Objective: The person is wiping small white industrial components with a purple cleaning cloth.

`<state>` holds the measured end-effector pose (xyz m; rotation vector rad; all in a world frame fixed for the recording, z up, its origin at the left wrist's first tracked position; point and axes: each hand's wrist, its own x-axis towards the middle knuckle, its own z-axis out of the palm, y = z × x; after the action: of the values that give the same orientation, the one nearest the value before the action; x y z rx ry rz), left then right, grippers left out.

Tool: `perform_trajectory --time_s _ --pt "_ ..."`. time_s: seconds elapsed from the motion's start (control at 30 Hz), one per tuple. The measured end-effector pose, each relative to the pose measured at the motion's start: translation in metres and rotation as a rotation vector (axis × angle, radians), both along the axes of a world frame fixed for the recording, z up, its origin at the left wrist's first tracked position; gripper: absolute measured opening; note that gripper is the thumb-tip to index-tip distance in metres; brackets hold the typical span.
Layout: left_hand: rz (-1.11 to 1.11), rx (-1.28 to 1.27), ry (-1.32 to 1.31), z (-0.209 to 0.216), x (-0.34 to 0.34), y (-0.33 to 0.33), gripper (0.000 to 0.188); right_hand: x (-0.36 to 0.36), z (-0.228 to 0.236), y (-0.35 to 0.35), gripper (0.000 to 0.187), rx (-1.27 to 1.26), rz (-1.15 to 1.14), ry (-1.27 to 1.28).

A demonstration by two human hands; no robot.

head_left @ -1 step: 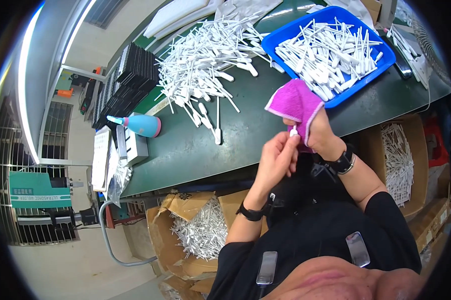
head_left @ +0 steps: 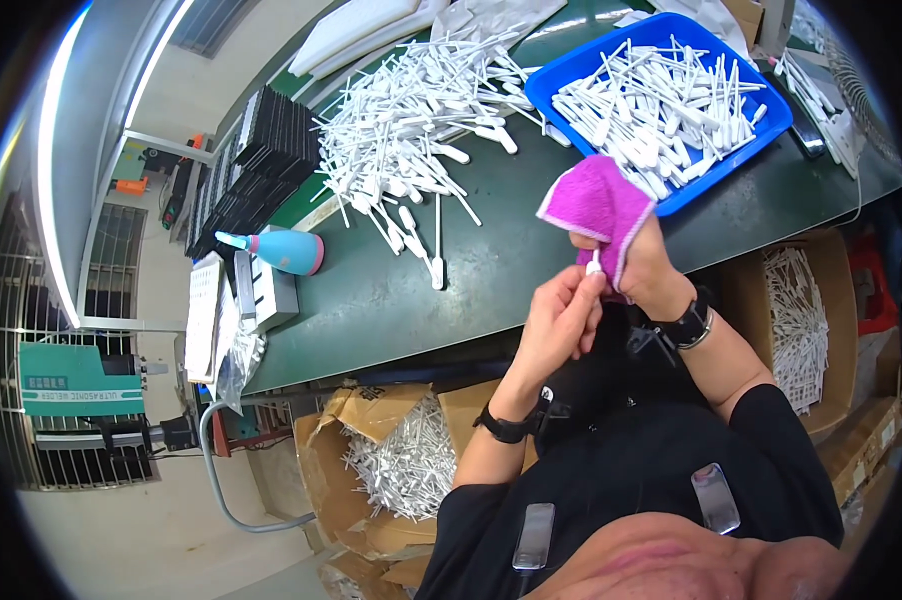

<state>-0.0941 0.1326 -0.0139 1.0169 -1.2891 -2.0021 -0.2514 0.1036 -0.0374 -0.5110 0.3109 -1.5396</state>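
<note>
Right now your two hands are together in front of you, just off the near edge of the green counter. Your left hand pinches the white paddle-ended stick between thumb and fingertips, by its broad end. Your right hand is closed around the pink cloth, which wraps the stick's shaft, so most of that shaft is hidden from view. The cloth's upper corner flares out toward the blue tray, just beyond your right hand, and that tray holds a heap of similar sticks. Left of the tray, a loose pile of white sticks spreads over the counter, a few straying toward you. Farther left stand the stacked black trays, with a light-blue squeeze bottle near them. Below the counter, one open cardboard box with more white pieces sits on your left, another on your right.
</note>
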Motion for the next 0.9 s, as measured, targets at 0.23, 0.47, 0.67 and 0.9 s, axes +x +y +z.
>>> perform_trajectory --time_s 0.23,0.47,0.67,0.9 --pt "0.178 -0.280 -0.013 -0.023 -0.017 0.002 0.021 -0.020 -0.004 -0.015 0.016 -0.006 0.254 -0.353" --pt "0.105 -0.953 -0.692 -0.008 -0.011 -0.005 0.020 -0.002 -0.054 0.003 0.038 -0.547 -0.709 1.311" --pt "0.251 -0.434 -0.144 0.035 -0.006 -0.044 0.027 0.002 -0.001 0.028 0.043 -0.136 0.055 0.640" --pt "0.523 -0.319 0.089 0.036 -0.020 -0.065 0.031 -0.011 0.001 0.036 0.034 0.060 0.261 0.700"
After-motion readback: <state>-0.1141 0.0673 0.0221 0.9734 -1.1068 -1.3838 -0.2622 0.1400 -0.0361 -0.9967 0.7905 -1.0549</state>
